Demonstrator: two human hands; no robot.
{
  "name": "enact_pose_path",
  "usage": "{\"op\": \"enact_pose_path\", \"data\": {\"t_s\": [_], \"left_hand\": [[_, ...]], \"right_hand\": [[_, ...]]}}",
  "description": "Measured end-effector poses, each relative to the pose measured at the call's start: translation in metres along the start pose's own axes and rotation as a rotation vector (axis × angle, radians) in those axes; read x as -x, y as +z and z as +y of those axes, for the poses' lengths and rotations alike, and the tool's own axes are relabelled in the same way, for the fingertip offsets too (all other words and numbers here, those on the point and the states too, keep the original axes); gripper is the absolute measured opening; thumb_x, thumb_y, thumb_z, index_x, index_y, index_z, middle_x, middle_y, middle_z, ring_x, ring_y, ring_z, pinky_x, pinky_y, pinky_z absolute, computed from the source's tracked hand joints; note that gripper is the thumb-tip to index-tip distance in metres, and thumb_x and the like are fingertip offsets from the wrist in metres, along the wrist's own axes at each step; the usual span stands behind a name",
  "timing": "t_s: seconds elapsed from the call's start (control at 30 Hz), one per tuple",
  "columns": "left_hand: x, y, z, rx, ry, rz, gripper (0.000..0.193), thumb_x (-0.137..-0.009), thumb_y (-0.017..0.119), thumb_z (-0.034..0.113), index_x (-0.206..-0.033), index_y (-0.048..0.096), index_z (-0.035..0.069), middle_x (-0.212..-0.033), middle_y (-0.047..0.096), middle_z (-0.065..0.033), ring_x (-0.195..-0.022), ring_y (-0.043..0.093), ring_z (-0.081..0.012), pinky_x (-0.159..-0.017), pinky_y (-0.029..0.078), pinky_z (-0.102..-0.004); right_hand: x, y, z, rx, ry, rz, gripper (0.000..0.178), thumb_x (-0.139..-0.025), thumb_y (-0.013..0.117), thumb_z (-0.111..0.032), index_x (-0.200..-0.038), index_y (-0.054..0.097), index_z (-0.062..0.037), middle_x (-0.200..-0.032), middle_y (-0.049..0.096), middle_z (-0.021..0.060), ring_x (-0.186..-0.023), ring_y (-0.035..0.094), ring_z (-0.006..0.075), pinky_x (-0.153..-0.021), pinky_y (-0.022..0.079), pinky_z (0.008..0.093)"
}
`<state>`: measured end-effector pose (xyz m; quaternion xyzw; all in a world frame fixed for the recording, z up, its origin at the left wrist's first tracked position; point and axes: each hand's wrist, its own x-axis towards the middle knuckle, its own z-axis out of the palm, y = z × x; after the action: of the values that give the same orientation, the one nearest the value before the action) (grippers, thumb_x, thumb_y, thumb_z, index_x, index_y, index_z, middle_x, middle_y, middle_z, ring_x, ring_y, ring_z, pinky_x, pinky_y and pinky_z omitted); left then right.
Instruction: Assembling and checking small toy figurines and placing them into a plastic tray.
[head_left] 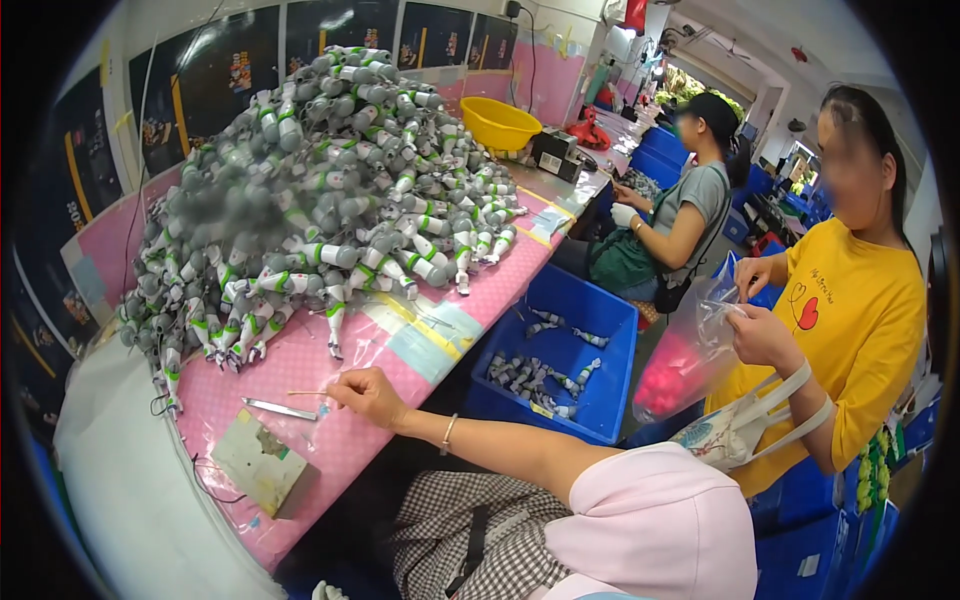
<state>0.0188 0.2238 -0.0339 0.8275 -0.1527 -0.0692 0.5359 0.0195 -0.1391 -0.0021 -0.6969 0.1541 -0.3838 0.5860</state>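
Note:
My right hand [368, 397], with a bracelet at its wrist, is over the pink table. Its fingers are closed in a pinch on a thin brownish stick [308, 392] that points left. Below the stick lies a metal tool like tweezers or a blade [279, 408]. A small box-shaped device [262, 462], beige and stained on top, stands nearer me. Beyond the hand rises a big heap of white, grey and green toy figure limbs [340, 180]. At the lower edge shows a bit of something whitish [326, 591], perhaps a gloved left hand; its fingers cannot be made out.
A blue bin [610, 375] with several toy limbs stands right of the table [205, 400]. A yellow basin [500, 124] and a dark box [560, 157] sit farther back. A person in yellow [860, 300] holds a plastic bag of pink things [680, 360]; another person [690, 215] sits beyond.

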Motion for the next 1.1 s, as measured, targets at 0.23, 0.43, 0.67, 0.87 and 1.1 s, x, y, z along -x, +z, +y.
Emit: {"op": "enact_pose_path", "data": {"t_s": [0.23,0.43,0.67,0.87,1.1], "left_hand": [[0.014,0.05,-0.009,-0.159,0.317,-0.345,0.031,-0.074,0.072,0.011,-0.103,0.065,0.003,-0.084,0.066,-0.0123,-0.07,0.065,-0.0212,-0.068,0.052,-0.0321],[0.027,0.064,-0.031,-0.536,0.129,-1.057,0.043,-0.085,0.056,0.033,-0.118,0.056,0.006,-0.11,0.061,-0.0216,-0.105,0.058,-0.0354,-0.089,0.046,-0.0407],[0.021,0.064,0.002,-0.535,0.166,-1.003,0.045,-0.086,0.058,0.029,-0.122,0.053,0.002,-0.114,0.059,-0.0214,-0.105,0.058,-0.0349,-0.089,0.046,-0.0383],[0.011,0.054,-0.022,-0.484,0.092,-0.927,0.047,-0.085,0.061,0.026,-0.123,0.052,0.001,-0.113,0.06,-0.0213,-0.104,0.059,-0.0325,-0.089,0.047,-0.0365],[0.011,0.057,-0.048,-0.336,0.082,-1.014,0.046,-0.084,0.061,0.026,-0.121,0.053,0.001,-0.109,0.06,-0.0211,-0.098,0.06,-0.0276,-0.083,0.048,-0.0353]], "right_hand": [[0.002,0.003,0.002,-0.153,-0.017,0.034,0.033,-0.085,0.062,-0.022,-0.06,0.057,-0.0014,-0.054,0.054,0.0009,-0.048,0.044,0.0056,-0.045,0.032,0.0246],[-0.005,0.003,0.003,-0.06,-0.099,0.117,0.034,-0.081,0.064,-0.022,-0.056,0.056,-0.0004,-0.049,0.053,0.004,-0.044,0.045,0.0073,-0.042,0.032,0.0268],[-0.006,-0.001,-0.001,-0.127,-0.113,0.215,0.034,-0.076,0.063,-0.021,-0.051,0.054,0.0,-0.046,0.052,0.0052,-0.043,0.046,0.0089,-0.041,0.033,0.0283],[-0.004,0.003,0.006,0.099,-0.25,0.104,0.02,-0.078,0.063,-0.023,-0.081,0.064,-0.0025,-0.063,0.061,0.0052,-0.053,0.055,0.0123,-0.047,0.04,0.0292],[0.011,-0.041,-0.141,0.164,-0.742,0.547,0.028,-0.084,0.055,-0.013,-0.111,0.057,-0.0045,-0.07,0.048,0.0072,-0.049,0.042,0.0206,-0.043,0.033,0.0337]]}}
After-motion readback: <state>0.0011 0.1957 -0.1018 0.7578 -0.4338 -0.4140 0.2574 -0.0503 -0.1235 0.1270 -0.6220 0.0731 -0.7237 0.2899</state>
